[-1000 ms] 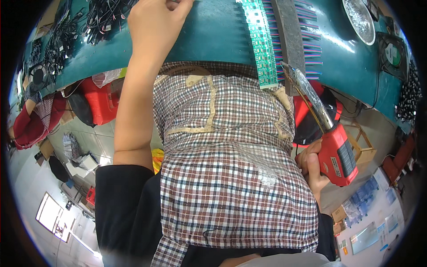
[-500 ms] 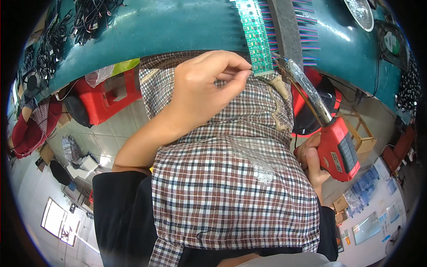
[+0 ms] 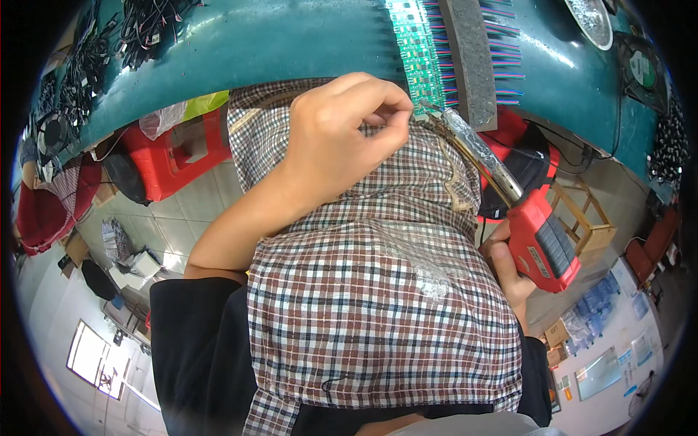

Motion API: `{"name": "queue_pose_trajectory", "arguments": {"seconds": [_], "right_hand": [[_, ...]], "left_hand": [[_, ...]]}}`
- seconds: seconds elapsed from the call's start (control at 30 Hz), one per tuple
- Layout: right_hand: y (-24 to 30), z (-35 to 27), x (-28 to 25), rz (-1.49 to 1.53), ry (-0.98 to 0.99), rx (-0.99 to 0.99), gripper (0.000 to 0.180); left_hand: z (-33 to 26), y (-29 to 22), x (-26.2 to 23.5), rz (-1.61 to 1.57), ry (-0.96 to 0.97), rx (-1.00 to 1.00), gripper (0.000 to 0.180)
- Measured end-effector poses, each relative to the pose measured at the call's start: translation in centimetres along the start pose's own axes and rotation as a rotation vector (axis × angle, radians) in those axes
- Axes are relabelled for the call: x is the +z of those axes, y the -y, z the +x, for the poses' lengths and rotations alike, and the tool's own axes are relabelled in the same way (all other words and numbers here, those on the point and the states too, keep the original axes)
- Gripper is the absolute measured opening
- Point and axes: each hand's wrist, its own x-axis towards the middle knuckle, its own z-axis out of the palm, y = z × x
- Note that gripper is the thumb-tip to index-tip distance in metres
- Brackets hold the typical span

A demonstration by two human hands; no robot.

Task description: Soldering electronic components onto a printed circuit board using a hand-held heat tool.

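I am counting one green circuit board strip [image 3: 419, 62], one dark grey bar [image 3: 469, 62] and one red-handled soldering iron [image 3: 542, 240]. My right hand [image 3: 509, 272] is gripping the iron, fingers wrapping its handle; its tip is reaching the board's near end. My left hand [image 3: 345, 134] is keeping thumb and forefinger nearly together beside that end; I cannot tell whether they are pinching anything. Thin coloured wires [image 3: 509, 75] are showing along both sides of the bar. Board and bar are projecting past the near edge of the teal worktop [image 3: 291, 47]. Leftward, wide room is stretching toward black cable bundles [image 3: 149, 33]; rightward, one fan [image 3: 641, 73] is standing well apart.
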Motion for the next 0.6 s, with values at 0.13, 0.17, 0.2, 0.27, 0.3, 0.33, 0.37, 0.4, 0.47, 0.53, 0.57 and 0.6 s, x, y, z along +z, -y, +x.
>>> {"name": "queue_pose_trajectory", "arguments": {"seconds": [0.13, 0.17, 0.2, 0.27, 0.3, 0.33, 0.37, 0.4, 0.47, 0.53, 0.57, 0.6], "right_hand": [[-0.5, 0.0, 0.1, 0.033, -0.015, 0.026, 0.026], [-0.6, 0.1, 0.0, 0.032, 0.001, 0.022, 0.026], [-0.6, 0.2, 0.0, 0.031, 0.018, 0.018, 0.026], [-0.3, 0.3, 0.2, 0.036, 0.006, 0.029, 0.026], [-0.1, 0.4, 0.4, 0.044, -0.005, 0.039, 0.026], [0.3, 0.7, 0.8, 0.046, -0.003, 0.04, 0.026], [0.8, 1.2, 1.5, 0.02, -0.023, -0.003, 0.017], [1.1, 1.4, 1.8, -0.007, -0.044, -0.047, 0.014], [0.5, 1.1, 1.5, -0.031, -0.051, -0.03, 0.014], [0.3, 0.6, 1.0, -0.053, -0.056, -0.014, 0.014], [0.5, 0.4, 0.8, -0.036, -0.05, 0.013, 0.017], [0.5, 0.3, 0.6, -0.017, -0.044, 0.04, 0.024]], "left_hand": [[0.0, -0.1, -0.1, 0.006, 0.001, -0.011, 0.011], [0.1, 0.0, -0.1, 0.008, 0.002, -0.013, 0.011], [0.1, 0.0, -0.1, 0.01, 0.002, -0.016, 0.011], [0.1, 0.1, -0.2, 0.006, 0.002, -0.016, 0.011], [0.2, 0.1, -0.2, 0.004, 0.003, -0.016, 0.011], [0.1, 0.1, -0.1, 0.006, 0.003, -0.018, 0.011], [0.1, 0.1, -0.1, 0.007, 0.007, -0.021, 0.011], [0.0, 0.1, -0.1, 0.007, 0.012, -0.025, 0.01], [0.2, 0.0, -0.3, 0.007, 0.042, -0.033, 0.011], [0.2, -0.1, -0.5, 0.01, 0.072, -0.042, 0.011], [0.2, -0.1, -0.5, 0.007, 0.075, -0.049, 0.012], [0.2, -0.1, -0.6, 0.005, 0.077, -0.055, 0.012]]}}
